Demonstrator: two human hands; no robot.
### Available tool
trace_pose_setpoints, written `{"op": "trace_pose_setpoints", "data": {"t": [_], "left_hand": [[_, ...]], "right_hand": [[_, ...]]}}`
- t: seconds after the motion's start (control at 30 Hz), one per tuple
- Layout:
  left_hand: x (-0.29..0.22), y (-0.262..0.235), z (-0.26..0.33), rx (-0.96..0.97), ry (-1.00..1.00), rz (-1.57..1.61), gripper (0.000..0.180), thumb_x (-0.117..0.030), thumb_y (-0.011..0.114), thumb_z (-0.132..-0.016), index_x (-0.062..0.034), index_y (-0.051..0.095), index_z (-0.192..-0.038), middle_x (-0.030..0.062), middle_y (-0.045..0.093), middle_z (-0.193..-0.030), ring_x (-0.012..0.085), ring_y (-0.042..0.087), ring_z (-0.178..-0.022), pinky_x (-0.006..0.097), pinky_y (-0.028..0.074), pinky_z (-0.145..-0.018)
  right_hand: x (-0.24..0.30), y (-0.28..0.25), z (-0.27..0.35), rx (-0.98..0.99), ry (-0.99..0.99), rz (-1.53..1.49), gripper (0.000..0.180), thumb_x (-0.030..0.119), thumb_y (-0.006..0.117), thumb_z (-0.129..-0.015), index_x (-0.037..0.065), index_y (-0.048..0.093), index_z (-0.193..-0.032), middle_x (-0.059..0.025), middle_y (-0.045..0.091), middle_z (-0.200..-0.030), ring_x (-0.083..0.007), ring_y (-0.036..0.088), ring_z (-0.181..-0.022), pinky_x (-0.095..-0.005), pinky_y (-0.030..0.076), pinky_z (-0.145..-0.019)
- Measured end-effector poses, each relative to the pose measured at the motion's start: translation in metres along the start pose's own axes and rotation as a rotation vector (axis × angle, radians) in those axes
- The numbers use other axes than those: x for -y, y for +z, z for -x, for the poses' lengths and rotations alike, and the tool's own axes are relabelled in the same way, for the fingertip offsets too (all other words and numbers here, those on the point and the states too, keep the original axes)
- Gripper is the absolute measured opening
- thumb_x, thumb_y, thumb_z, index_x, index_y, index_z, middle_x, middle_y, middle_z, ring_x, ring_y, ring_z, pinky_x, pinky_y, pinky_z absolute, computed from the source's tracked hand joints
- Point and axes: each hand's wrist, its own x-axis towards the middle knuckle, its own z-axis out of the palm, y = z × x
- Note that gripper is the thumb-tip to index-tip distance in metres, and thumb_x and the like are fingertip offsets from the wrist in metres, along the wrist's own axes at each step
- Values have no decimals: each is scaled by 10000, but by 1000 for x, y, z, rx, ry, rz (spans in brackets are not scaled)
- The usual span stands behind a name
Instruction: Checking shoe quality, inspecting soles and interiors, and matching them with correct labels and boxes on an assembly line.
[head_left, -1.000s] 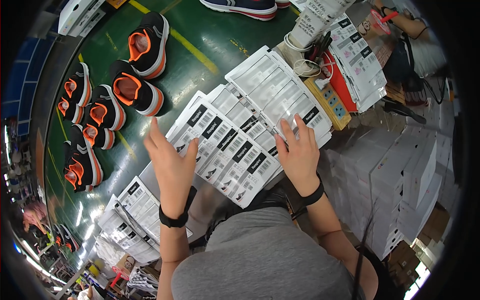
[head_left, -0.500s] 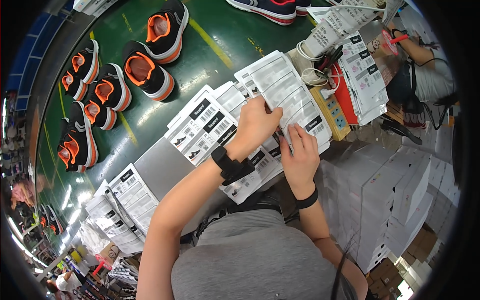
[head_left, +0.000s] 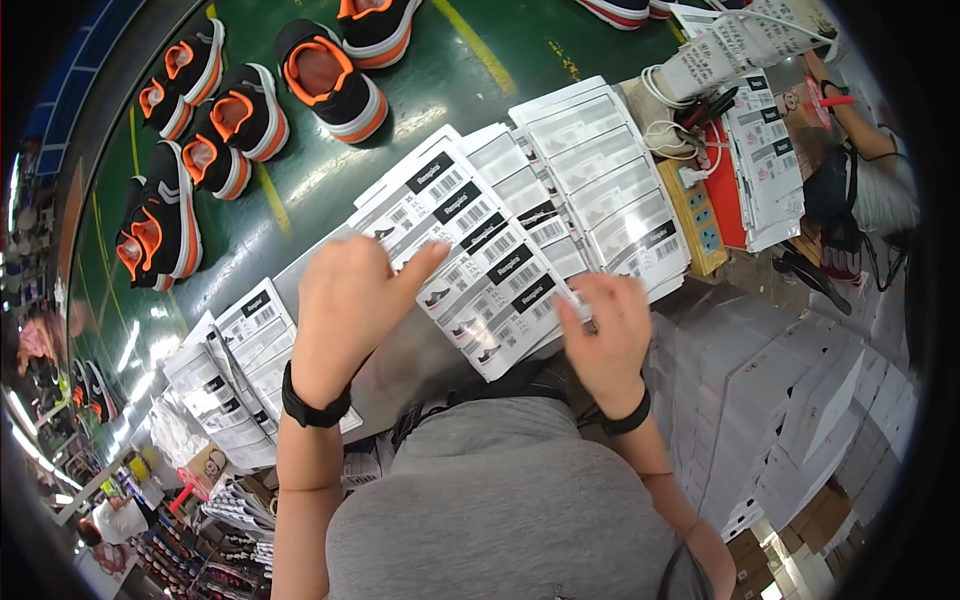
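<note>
My left hand (head_left: 350, 295) hovers over the table's near edge, left of a sheet of black-and-white shoe labels (head_left: 485, 262). Its thumb stretches toward the sheet; the other fingers curl under, hidden and partly smeared. My right hand (head_left: 608, 335) is at the sheet's lower right edge, fingers bent toward the thumb. A small dark thing shows between them, too blurred to name. The label sheet lies flat on more sheets, its printed labels facing up. Beyond my right hand is another stack of label sheets (head_left: 612, 185), mostly pale backing with one label left near its lower end.
Black-and-orange shoes (head_left: 335, 85) stand on the green table (head_left: 440, 95) at the far left. More label sheets (head_left: 250, 330) lie at the near left. On the right are a yellow power strip (head_left: 700, 222), cables, papers and stacked white boxes (head_left: 730, 370). Another person's arm (head_left: 855, 115) shows at far right.
My left hand has moved left, off the right-hand stack to beside the label sheet, uncovering its labels. My right hand has shifted slightly down. The whole view has shifted.
</note>
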Motion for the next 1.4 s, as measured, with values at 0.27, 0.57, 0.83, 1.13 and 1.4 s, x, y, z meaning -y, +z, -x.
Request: {"op": "trace_pose_setpoints", "data": {"t": [0.27, 0.57, 0.83, 1.13, 1.4], "left_hand": [[31, 79, 28, 146, -214, 590, 451, -322, 650, -891, 39, 596, -625, 210, 558, -545, 369, 572, -505, 399, 461, -504], [45, 100, 30, 12, -24, 404, 441, -299, 621, -927, 31, 612, -635, 89, 584, -501, 156, 572, -416, 289, 438, -443], [42, 101, 23, -50, 14, 365, 466, -330, 614, -912, 22, 621, -606, 118, 578, -486, 257, 609, -451, 357, 480, -491], [37, 78, 32, -157, 107, 170, 392, -328, 639, -879, 3, 669, -671, 177, 622, -600, 355, 649, -602, 428, 510, -575], [30, -38, 60, 23, 679, 1055, 573, -322, 597, -931, 49, 474, -1351, 172, 642, -1167, 218, 627, -1016, 337, 486, -894]], "right_hand": [[41, 50, 35, 275, -255, -168, 203, 74, 729, -730, -8, 645, -895, -113, 657, -1000, -240, 621, -863, -331, 531, -721], [33, 48, 35, 262, -117, -258, 166, 57, 727, -730, 29, 662, -880, -79, 695, -1029, -239, 621, -822, -311, 526, -700], [41, 51, 38, 230, -186, -191, 181, 41, 731, -720, 8, 704, -897, -97, 706, -1018, -233, 630, -842, -316, 533, -708], [-24, -58, -6, -441, 553, -943, 169, 50, 552, -918, -100, 617, -877, -194, 691, -978, -198, 647, -875, -317, 512, -828], [130, -17, -71, 17, -570, -143, 363, 202, 695, -855, -51, 634, -1108, -239, 629, -1185, -362, 606, -1121, -429, 458, -992]]}}
